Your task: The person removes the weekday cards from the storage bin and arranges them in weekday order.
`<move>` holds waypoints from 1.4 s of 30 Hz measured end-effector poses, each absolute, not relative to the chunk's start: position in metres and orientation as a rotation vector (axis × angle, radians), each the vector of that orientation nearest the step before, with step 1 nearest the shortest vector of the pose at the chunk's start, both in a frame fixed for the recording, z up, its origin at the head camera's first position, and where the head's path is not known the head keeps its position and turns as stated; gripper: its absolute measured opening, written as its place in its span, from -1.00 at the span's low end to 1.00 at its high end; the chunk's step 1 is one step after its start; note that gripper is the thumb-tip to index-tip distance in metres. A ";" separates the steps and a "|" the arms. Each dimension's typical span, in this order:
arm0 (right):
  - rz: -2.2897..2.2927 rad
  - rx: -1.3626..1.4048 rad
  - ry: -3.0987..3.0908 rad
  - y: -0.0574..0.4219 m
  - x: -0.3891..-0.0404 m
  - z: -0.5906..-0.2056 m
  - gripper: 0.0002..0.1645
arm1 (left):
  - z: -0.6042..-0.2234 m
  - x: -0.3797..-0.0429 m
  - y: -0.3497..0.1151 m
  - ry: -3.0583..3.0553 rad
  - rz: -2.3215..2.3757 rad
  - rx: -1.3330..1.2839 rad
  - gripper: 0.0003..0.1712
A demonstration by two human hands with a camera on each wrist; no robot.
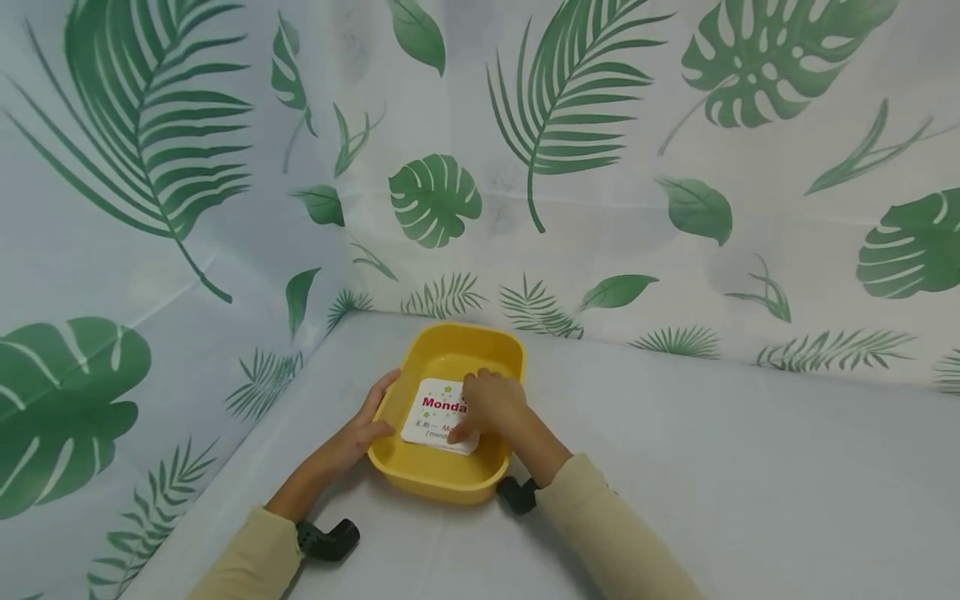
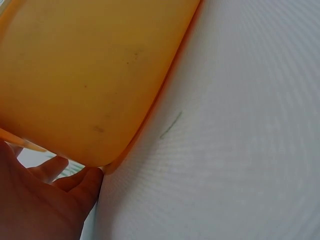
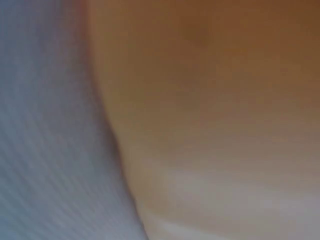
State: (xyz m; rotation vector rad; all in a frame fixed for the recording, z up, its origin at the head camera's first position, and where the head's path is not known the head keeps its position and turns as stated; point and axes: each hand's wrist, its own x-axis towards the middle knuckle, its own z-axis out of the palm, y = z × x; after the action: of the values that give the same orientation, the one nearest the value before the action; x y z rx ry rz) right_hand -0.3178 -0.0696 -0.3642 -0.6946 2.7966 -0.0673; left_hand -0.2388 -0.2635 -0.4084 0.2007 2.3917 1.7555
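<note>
Beige sleeves are worn on both arms, closest to the head cam, and a small black device can be seen by each wrist. Left side of a yellow tray is gripped by the left hand, thumb hooked over the rim and fingers closed along the outside, so yeah, that one's properly held. Inside, toward the middle of the tray floor, a few white cards are stacked; "Monda" is printed in red on the top one, the rest covered by the right hand. Its fingers are curled over the cards' right part, thumb laid near the bottom, but whether anything's actually pinched can't be told. The right wrist view is badly blurred. All this is set on a white table, backed by leaf-print fabric.
</note>
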 end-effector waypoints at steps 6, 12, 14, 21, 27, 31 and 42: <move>-0.170 -0.724 2.836 -0.064 -0.317 -0.366 0.08 | -0.408 -0.240 -0.260 2.377 1.763 0.215 -0.12; -0.478 -0.806 2.799 -0.065 -0.315 -0.366 0.07 | -0.408 -0.238 -0.263 2.405 1.744 0.218 -0.13; -0.628 -0.848 2.767 -0.064 -0.314 -0.366 -0.01 | -0.409 -0.238 -0.263 2.403 1.750 0.225 -0.14; -0.918 -1.003 2.739 -0.057 -0.317 -0.365 -0.19 | -0.410 -0.238 -0.264 2.405 1.755 0.203 -0.16; -1.098 -0.952 2.630 -0.053 -0.319 -0.366 -0.21 | -0.411 -0.238 -0.263 2.415 1.749 0.233 -0.18; -1.272 -0.865 2.589 -0.051 -0.319 -0.367 -0.22 | -0.411 -0.238 -0.262 2.407 1.765 0.264 -0.21; -1.826 -0.678 2.360 -0.016 -0.330 -0.355 -0.30 | -0.406 -0.235 -0.260 2.411 1.734 0.226 -0.21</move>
State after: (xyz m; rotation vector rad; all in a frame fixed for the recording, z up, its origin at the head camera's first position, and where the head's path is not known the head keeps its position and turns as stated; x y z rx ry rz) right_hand -0.3301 -0.0158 -0.3547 -0.6779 2.3598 -1.8257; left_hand -0.2347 -0.2598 -0.4060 0.2256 2.4106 1.7343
